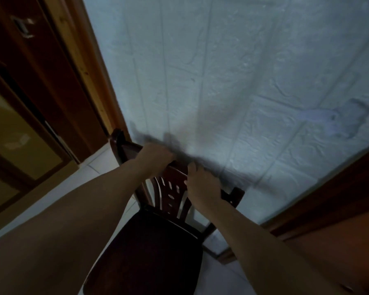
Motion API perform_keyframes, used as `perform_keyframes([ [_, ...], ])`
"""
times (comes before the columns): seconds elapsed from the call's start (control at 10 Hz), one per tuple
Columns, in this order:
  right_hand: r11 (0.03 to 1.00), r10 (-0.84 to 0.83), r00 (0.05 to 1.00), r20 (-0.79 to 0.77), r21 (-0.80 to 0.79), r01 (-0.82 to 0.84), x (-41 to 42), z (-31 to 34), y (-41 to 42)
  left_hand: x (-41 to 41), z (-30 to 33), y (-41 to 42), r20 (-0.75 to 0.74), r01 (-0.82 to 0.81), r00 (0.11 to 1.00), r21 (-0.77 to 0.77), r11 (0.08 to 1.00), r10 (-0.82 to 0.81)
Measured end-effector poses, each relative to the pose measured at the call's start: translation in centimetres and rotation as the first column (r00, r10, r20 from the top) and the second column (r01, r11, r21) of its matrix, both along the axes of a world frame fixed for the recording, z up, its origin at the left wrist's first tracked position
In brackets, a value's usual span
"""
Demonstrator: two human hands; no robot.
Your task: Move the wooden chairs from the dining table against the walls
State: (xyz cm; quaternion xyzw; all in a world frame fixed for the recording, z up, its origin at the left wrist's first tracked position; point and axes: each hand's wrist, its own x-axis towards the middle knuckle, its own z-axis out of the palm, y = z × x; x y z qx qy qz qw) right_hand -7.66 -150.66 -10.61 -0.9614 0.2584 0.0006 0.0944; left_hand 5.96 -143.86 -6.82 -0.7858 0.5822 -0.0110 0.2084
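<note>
Both hands, left hand and right hand, curl around the top rail of a wooden chair, its back close against the white brick-patterned wall; this chair seems nearly placed; other chairs are out of view

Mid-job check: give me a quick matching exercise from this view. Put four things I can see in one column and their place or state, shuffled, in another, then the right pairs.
Things:
1. left hand
2. right hand
3. chair seat
4. wooden door

Places or states:
A. dark, nearest the camera, below the backrest
B. far left, beside the pale wall
C. grips the top rail toward its left end
D. grips the top rail toward its right end

Pairs: 1-C, 2-D, 3-A, 4-B
</note>
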Motion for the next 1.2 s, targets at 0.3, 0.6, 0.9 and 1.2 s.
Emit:
perform_keyframes([
  [0.3,0.983,-0.184,0.977,-0.110,-0.047,0.179,1.2,-1.1,1.0,3.0,-3.8,-0.6,-0.099,0.113,0.986,-0.197,0.974,-0.135],
  [0.6,0.945,-0.324,0.936,-0.136,-0.089,0.314,2.0,-2.3,2.6,5.1,-5.5,0.4,-0.171,0.156,0.963,-0.264,0.952,-0.206],
  [0.9,0.918,-0.390,0.907,-0.159,0.010,0.396,0.3,-1.7,5.7,3.3,-6.2,2.1,-0.218,0.078,0.965,-0.285,0.955,-0.144],
  [1.2,0.874,-0.459,0.880,-0.124,0.117,0.472,-3.3,-0.2,9.9,-0.6,-4.5,5.6,-0.277,0.058,0.955,-0.174,0.983,-0.106],
])
